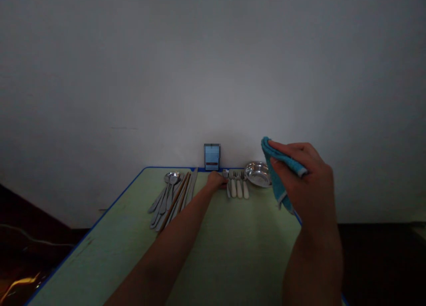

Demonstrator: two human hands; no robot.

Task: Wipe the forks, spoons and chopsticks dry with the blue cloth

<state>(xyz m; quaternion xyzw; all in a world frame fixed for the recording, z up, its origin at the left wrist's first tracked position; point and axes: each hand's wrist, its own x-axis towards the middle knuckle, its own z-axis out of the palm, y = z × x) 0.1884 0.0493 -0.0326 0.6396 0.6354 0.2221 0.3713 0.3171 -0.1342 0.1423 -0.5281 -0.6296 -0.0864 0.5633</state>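
Note:
My left hand (pixel 217 181) reaches to the far side of the table, its fingers closed at the neck of a metal fork (pixel 228 190); the fingertips are small and dark here. Just right of that fork, several forks with white handles (pixel 239 190) lie side by side, tines toward the wall. My right hand (pixel 306 177) is raised above the table's right side, pinching a folded blue cloth (pixel 279 184) between thumb and fingers. The cloth hangs down in front of a shiny metal bowl (pixel 258 174) and hides its right edge.
Left of my left arm lies a pile of metal spoons (pixel 164 199) with wooden chopsticks (pixel 176 202) and a table knife (pixel 193 184). A phone (pixel 212 157) stands upright against the wall (pixel 213 75). The pale green table (pixel 233 253) has a blue edge.

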